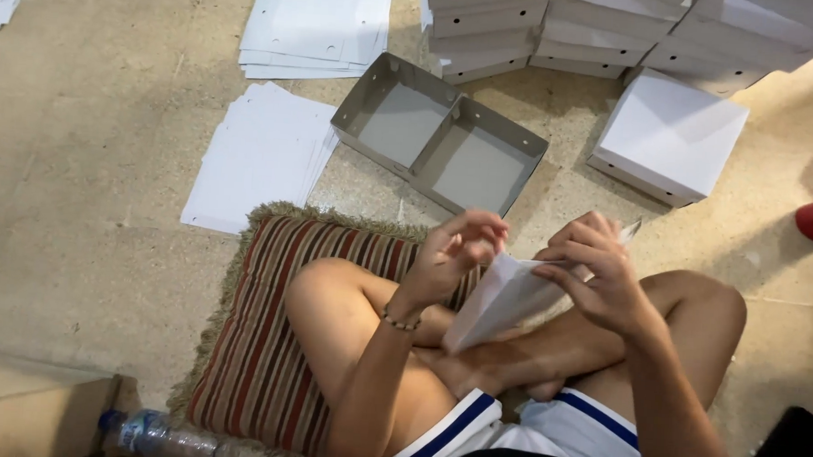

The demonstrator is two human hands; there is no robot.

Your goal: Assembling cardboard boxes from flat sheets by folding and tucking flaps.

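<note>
I sit cross-legged on the floor and hold a white folded cardboard sheet (499, 301) above my legs. My left hand (451, 253) pinches its upper left edge with bent fingers. Gripping its upper right part is my right hand (596, 273), fingers curled over the fold. A bead bracelet circles my left wrist. Just beyond my hands lie two open grey box halves (438, 134) side by side on the floor.
A striped fringed cushion (264, 341) lies under my left leg. White flat sheets (259, 153) sit in stacks at the back left, finished white boxes (671, 135) at the back right. A plastic bottle (155, 435), a cardboard box and a black object lie near the bottom edges.
</note>
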